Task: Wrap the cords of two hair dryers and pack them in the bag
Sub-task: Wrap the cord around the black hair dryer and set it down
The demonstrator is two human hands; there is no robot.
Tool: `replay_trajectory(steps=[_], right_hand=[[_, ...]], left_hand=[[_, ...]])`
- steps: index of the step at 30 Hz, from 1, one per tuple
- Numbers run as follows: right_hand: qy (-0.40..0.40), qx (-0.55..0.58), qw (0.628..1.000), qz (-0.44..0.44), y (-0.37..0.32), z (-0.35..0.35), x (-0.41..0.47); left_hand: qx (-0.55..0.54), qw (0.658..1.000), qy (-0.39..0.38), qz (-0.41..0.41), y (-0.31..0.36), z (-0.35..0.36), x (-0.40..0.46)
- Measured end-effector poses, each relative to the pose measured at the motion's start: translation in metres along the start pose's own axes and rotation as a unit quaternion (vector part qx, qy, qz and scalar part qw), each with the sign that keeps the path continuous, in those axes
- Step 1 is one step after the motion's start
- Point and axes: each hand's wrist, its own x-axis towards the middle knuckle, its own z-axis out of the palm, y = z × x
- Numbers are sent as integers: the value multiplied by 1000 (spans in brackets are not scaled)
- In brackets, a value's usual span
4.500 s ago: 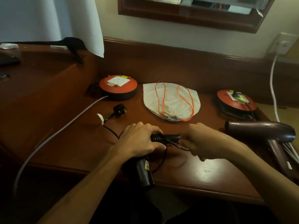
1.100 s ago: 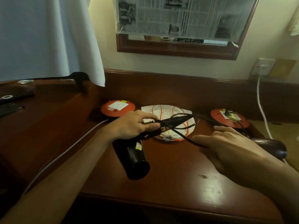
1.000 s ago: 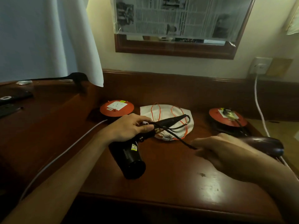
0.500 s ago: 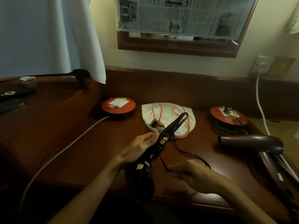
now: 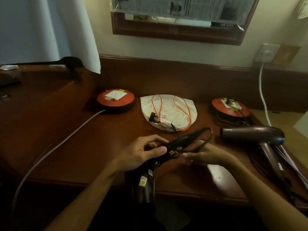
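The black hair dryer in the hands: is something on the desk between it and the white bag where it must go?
Nothing visible lies on the desk between the black hair dryer and the white bag. But its own plug rests on the bag, whose mouth looks drawn shut. The left hand and right hand are wrapping the cord.

A dark reddish-brown wooden desk (image 5: pixel 86 147) with a raised back rail carries everything. A white drawstring bag (image 5: pixel 168 112) with orange cords lies flat near the back — a black plug (image 5: pixel 154 118) rests on it. Left of the bag sits a red cable reel (image 5: pixel 115 100) with a grey cable (image 5: pixel 55 147) trailing toward the front-left edge. Right of the bag sits a second red reel (image 5: pixel 230 109). Front-right of the bag lies a brown hair dryer (image 5: pixel 253 135) on its side.
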Motion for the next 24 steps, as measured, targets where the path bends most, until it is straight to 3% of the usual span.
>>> replay_trajectory(steps=[3,6,11,14,20,24], right_hand=[[-34,-114,993,-27,-13,-2,31],[-30,-131,991,-30,-42,-21,45],[-24,-225,968,-109,-108,-26,22],[-37,-260,957,-125,-117,-8,2],[-20,-240,960,-141,-112,15,-22],[15,-291,945,-151,-95,33,-27]], left_hand=[[185,982,-33,4,1,11,-6],[335,942,-10,-4,-4,17,-2],[427,904,37,-14,-6,14,8],[442,896,45,13,-7,12,8],[390,915,96,-39,-8,-6,6],[296,949,45,-94,-5,-31,4]])
